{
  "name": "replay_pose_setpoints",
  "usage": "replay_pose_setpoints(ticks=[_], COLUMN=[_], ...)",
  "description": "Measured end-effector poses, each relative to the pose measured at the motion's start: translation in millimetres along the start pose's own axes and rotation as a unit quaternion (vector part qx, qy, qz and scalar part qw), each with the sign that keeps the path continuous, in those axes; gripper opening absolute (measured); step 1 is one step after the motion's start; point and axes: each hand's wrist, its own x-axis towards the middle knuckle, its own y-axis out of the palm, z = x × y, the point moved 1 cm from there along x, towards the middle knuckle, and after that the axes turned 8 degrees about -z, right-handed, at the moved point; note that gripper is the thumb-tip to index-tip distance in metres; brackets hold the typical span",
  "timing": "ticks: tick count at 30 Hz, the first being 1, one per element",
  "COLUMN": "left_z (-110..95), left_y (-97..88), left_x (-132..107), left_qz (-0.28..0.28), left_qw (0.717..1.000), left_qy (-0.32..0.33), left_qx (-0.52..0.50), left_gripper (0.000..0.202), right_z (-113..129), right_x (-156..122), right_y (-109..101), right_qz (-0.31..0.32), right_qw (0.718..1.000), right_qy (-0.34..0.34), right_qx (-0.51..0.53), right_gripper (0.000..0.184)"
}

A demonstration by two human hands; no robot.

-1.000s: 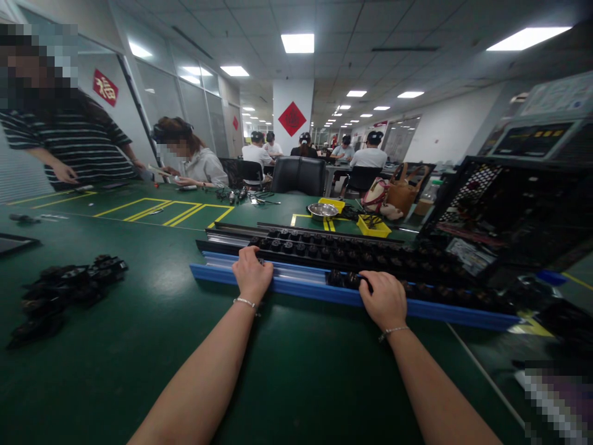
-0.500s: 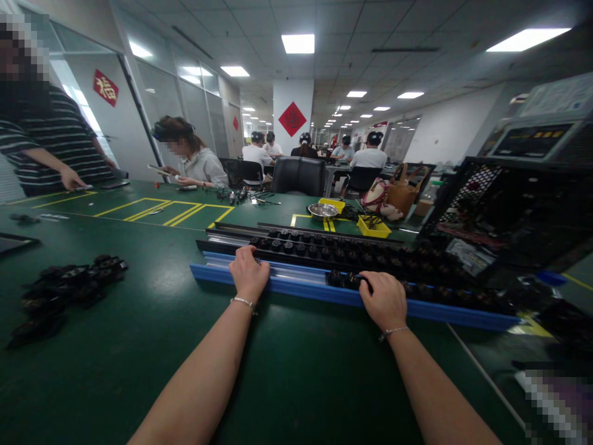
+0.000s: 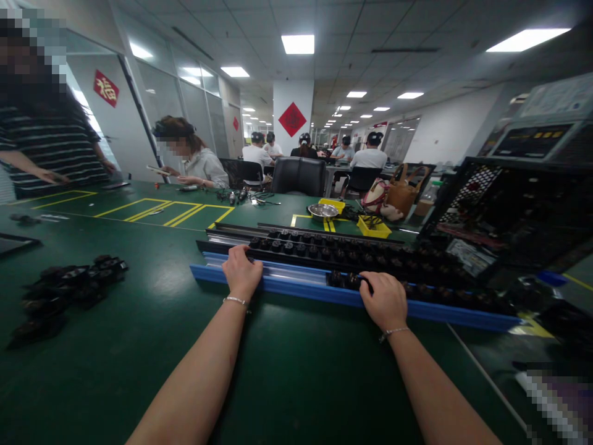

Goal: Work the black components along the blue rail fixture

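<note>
A long blue rail (image 3: 296, 287) lies across the green table (image 3: 287, 371), with a row of small black parts in its right half. My left hand (image 3: 241, 271) rests on the rail's empty left stretch, fingers curled over its far side. My right hand (image 3: 385, 300) sits on the rail further right, fingers curled round the first black part (image 3: 349, 280) of the row. Behind the blue rail lies a black rail (image 3: 315, 250) filled with the same black parts.
A heap of loose black parts (image 3: 65, 290) lies at the left. A black crate (image 3: 509, 216) stands at the right, a steel bowl (image 3: 323, 211) and yellow trays (image 3: 374, 227) behind. A person in a striped shirt (image 3: 46, 148) stands far left; others sit at the back.
My left hand has slid a little to the left along the blue rail. My right hand has stayed put. The person in the striped shirt has shifted at the far left.
</note>
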Motion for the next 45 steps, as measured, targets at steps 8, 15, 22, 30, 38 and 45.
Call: replay_pose_setpoints(ticks=[8,15,22,30,38,45], left_z=[-0.7,-1.1,2.1,5.8,10.8,12.9], left_y=[-1.9,-2.8,-0.9,-2.1,0.6,0.7], left_x=[0.9,2.2,2.2,5.9,6.7,7.7], left_qz=[0.007,0.013,0.008,-0.002,-0.019,-0.025], left_qw=[1.0,1.0,0.999,0.998,0.999,0.998], left_qy=[-0.01,-0.021,-0.03,-0.055,-0.047,-0.054], left_qx=[-0.001,0.007,0.005,0.007,0.0,-0.006], left_gripper=[0.04,0.04,0.042,0.04,0.039,0.039], right_z=[-0.8,0.5,0.9,0.8,-0.2,-1.8], right_x=[-1.1,-0.5,-0.5,0.1,-0.2,-0.3], right_y=[1.3,-0.5,-0.5,-0.6,0.5,1.3], right_qz=[0.001,0.001,-0.003,-0.004,-0.005,0.003], right_qw=[1.0,1.0,1.0,1.0,1.0,1.0], right_qy=[-0.001,0.003,0.005,-0.002,-0.004,-0.004], right_qx=[-0.007,-0.006,-0.004,-0.009,-0.01,-0.003], right_gripper=[0.025,0.024,0.024,0.024,0.024,0.024])
